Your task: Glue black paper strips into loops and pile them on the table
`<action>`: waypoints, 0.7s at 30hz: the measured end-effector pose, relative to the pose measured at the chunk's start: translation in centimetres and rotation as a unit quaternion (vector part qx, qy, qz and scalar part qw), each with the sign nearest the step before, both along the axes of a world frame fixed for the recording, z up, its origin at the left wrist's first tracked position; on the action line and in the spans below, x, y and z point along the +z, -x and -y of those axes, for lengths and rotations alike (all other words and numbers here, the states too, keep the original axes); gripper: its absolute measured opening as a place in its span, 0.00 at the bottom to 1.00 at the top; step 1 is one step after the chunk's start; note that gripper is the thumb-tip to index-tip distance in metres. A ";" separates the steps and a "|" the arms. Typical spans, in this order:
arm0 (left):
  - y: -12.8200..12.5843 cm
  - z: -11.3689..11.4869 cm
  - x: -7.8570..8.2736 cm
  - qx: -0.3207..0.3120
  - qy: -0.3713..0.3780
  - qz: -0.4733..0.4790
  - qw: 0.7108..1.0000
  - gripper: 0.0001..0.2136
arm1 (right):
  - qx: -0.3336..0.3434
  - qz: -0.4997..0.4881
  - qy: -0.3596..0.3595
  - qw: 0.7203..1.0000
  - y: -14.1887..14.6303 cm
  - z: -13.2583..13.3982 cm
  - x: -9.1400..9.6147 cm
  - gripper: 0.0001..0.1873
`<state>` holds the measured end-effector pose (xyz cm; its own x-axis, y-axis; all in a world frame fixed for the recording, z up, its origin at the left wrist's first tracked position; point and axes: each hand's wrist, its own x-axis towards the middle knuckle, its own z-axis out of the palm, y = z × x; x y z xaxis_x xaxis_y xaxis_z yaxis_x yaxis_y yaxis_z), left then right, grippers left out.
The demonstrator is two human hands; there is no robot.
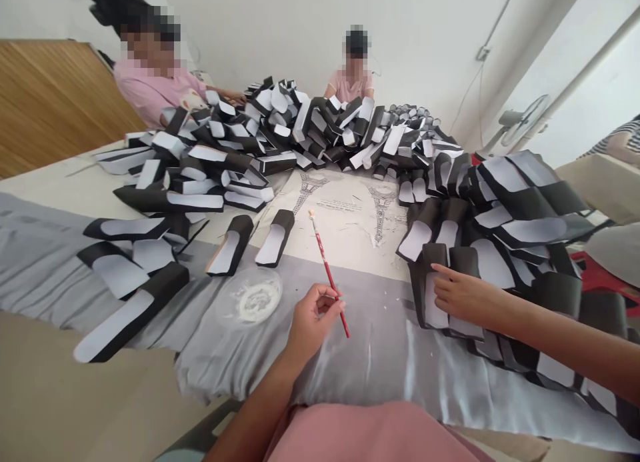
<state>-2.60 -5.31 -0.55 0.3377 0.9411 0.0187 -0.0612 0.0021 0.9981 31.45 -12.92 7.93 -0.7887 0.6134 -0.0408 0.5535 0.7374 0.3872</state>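
My left hand [314, 319] is closed in a pinch around a thin red paintbrush [327, 272], its pale tip pointing away from me over the table. To the left of that hand lies a clear round dish [257, 301] smeared with white paste. Two black slippers with white insoles, one nearer the dish [231, 245] and one beside it [275, 239], rest just behind it. On the right, my right hand [455, 290] lies over a pair of such slippers [436, 302], index finger stretched out and the other fingers touching the white insole. Its thumb is hidden.
A large heap of black-and-white slippers [280, 125] covers the far table. More slippers [530, 235] are stacked at the right, and several [133, 275] lie at the left edge. Two people in pink [150, 92] sit behind the heap. A fan [523, 122] stands at the right.
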 end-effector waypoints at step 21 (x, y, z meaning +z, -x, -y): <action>0.1 0.1 0.6 0.002 -0.006 0.007 1.000 0.09 | 0.007 0.144 -0.003 0.990 0.7 -0.8 0.3 0.03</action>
